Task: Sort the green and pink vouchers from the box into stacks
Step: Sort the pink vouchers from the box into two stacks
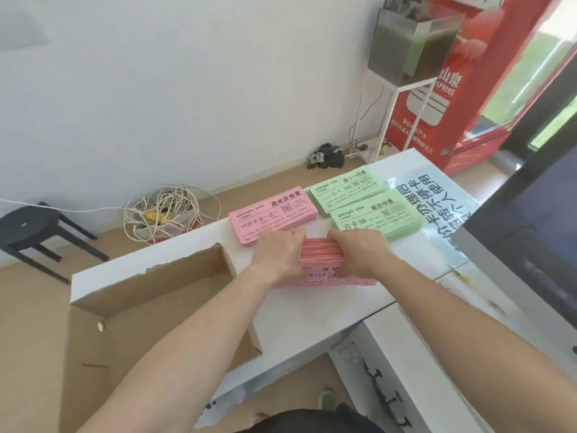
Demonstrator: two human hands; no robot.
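The box (150, 285) sits open on the table (312, 317), its inside showing bare cardboard. Behind it, on the floor, a carton (187, 220) holds tangled cord (162, 204). Just right of the box, the left hand (278, 257) and right hand (359, 253) clasp a pink bundle (321, 248) on edge over a flat pink stack (327, 282). Beyond lies a far pink stack (271, 215), and farther right of the box the green stacks (374, 218).

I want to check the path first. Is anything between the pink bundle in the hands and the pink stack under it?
Nothing visible. The left hand and right hand grip the pink bundle directly over the flat pink stack on the table; no other object lies between them.
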